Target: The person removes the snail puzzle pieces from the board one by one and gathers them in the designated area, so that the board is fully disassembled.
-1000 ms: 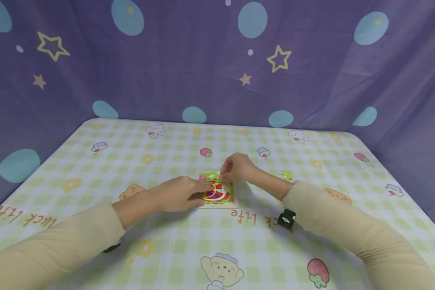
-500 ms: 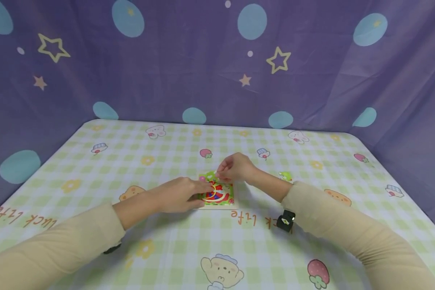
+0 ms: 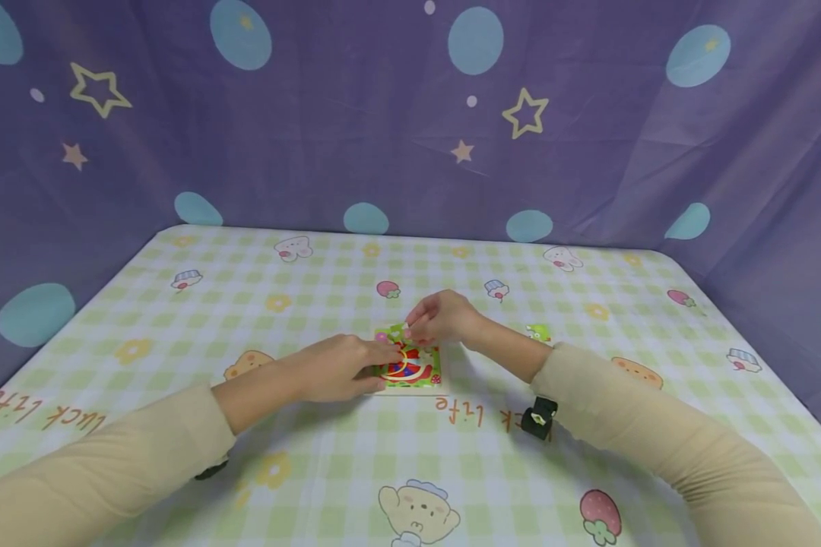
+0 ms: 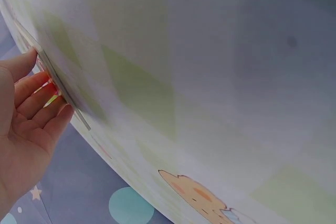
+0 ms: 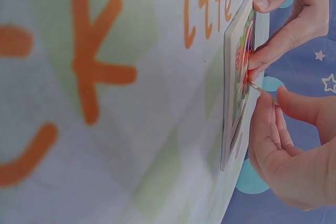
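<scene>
A small square jigsaw puzzle [image 3: 410, 372] with a red, green and yellow picture and a pale wooden rim lies flat near the table's middle. My left hand [image 3: 342, 367] reaches in from the left, its extended fingers resting on the picture and its thumb at the near edge. In the right wrist view, thumb and index finger of my right hand [image 5: 294, 145] pinch a thin puzzle piece [image 5: 256, 86] tilted over the board. From the head, my right hand is over the puzzle's far right part, and its fingers mostly hide the piece.
A loose green puzzle piece [image 3: 538, 332] lies on the tablecloth right of the board, just beyond my right forearm. The checked tablecloth [image 3: 328, 486] has printed cartoon figures and lettering. Behind the table hangs a purple curtain [image 3: 383, 137].
My right hand has shifted slightly left along the puzzle's far side, still pinching the piece. The left hand stays in place on the board.
</scene>
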A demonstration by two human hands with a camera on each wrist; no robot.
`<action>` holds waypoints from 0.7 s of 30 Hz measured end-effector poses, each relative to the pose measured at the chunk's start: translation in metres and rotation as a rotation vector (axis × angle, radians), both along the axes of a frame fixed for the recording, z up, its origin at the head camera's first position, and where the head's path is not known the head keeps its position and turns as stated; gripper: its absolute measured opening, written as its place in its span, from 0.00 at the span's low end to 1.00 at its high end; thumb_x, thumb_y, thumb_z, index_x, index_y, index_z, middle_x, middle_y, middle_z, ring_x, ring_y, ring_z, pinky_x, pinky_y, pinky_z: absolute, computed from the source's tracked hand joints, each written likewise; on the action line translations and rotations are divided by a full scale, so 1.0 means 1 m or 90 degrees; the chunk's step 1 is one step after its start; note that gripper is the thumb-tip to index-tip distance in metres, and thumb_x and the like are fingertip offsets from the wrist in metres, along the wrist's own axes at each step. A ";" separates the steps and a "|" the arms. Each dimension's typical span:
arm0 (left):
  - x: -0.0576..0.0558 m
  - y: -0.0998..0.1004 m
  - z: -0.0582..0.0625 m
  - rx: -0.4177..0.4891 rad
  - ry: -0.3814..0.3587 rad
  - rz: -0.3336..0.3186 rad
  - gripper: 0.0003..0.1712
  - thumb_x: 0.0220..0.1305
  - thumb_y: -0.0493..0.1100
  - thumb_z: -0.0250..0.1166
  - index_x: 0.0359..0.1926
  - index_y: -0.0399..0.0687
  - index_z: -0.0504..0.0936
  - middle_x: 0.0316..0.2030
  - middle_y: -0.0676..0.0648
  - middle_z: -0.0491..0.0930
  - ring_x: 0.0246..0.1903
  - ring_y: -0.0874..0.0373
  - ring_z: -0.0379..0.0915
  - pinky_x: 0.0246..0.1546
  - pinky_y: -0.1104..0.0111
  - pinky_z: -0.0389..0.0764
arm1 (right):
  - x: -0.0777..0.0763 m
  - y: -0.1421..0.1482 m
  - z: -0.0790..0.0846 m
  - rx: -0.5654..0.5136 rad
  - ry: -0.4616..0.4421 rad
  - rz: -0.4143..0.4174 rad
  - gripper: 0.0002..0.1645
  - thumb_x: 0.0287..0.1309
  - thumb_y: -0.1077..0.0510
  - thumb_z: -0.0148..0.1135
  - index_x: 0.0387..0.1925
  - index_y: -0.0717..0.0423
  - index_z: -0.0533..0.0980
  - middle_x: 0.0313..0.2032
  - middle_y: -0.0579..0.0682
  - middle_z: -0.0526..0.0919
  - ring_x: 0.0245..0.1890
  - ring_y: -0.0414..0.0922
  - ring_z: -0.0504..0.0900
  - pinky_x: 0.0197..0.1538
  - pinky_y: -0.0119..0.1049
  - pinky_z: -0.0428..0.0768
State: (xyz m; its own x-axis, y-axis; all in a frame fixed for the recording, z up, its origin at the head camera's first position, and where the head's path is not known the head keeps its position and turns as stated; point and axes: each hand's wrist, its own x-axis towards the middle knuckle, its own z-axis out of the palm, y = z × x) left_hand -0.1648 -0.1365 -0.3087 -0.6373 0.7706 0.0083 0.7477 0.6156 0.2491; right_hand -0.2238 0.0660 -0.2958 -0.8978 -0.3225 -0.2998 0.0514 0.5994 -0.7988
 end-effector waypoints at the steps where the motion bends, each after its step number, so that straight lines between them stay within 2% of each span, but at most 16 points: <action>1: 0.000 0.000 0.000 -0.001 0.000 0.001 0.25 0.65 0.46 0.63 0.61 0.43 0.76 0.59 0.46 0.79 0.61 0.50 0.74 0.60 0.57 0.77 | 0.000 0.000 0.000 0.000 0.000 0.001 0.11 0.50 0.62 0.71 0.37 0.61 0.80 0.23 0.45 0.82 0.23 0.38 0.81 0.35 0.28 0.84; 10: 0.002 0.002 0.002 -0.001 -0.002 -0.004 0.25 0.65 0.45 0.63 0.61 0.43 0.76 0.59 0.47 0.79 0.59 0.51 0.76 0.58 0.58 0.79 | -0.001 0.004 -0.004 0.019 0.025 -0.010 0.08 0.53 0.60 0.70 0.33 0.61 0.82 0.25 0.50 0.86 0.22 0.36 0.81 0.32 0.26 0.82; 21: 0.001 0.000 0.001 -0.003 0.010 -0.002 0.25 0.65 0.45 0.63 0.61 0.43 0.76 0.60 0.45 0.78 0.60 0.50 0.75 0.60 0.57 0.77 | -0.004 0.014 -0.006 0.016 0.021 -0.025 0.08 0.55 0.59 0.68 0.33 0.61 0.82 0.25 0.52 0.87 0.21 0.37 0.84 0.33 0.29 0.85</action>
State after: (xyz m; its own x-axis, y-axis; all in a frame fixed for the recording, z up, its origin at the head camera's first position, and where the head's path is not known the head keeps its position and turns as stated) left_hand -0.1636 -0.1361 -0.3074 -0.6352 0.7722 0.0143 0.7529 0.6150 0.2344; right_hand -0.2280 0.0802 -0.3014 -0.9194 -0.2795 -0.2768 0.0490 0.6169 -0.7855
